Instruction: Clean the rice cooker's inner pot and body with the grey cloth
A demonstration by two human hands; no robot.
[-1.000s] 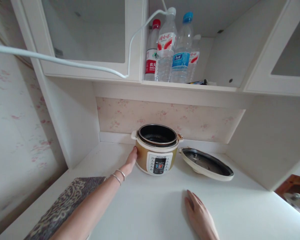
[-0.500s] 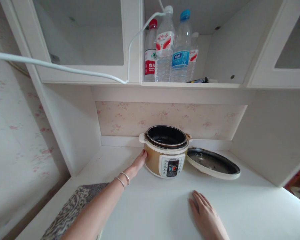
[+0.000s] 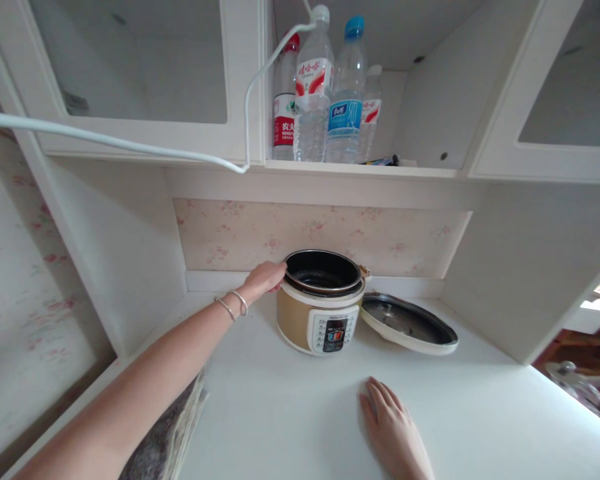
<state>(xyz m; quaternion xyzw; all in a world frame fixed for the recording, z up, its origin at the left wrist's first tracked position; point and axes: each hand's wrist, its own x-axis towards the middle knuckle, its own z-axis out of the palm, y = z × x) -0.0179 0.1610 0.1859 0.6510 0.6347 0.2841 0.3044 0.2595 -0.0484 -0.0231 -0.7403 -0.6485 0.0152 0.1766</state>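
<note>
A gold and white electric pressure cooker stands open on the white counter, with a dark inner pot inside it. My left hand, two bangles on its wrist, is closed round the cooker's left side handle at the rim; the fingers hide that handle. To the right of the cooker its lid lies upside down, dark inside facing up. My right hand rests flat on the counter in front, its fingers stretched out and holding nothing.
Several plastic bottles stand on the open shelf above. A white cable hangs across the upper left. Under my left forearm lies a patterned cloth or mat. Cabinet side panels bound the counter.
My left hand has moved up from the cooker's left side to its handle at the rim. The view has turned slightly right. My right hand still lies on the counter.
</note>
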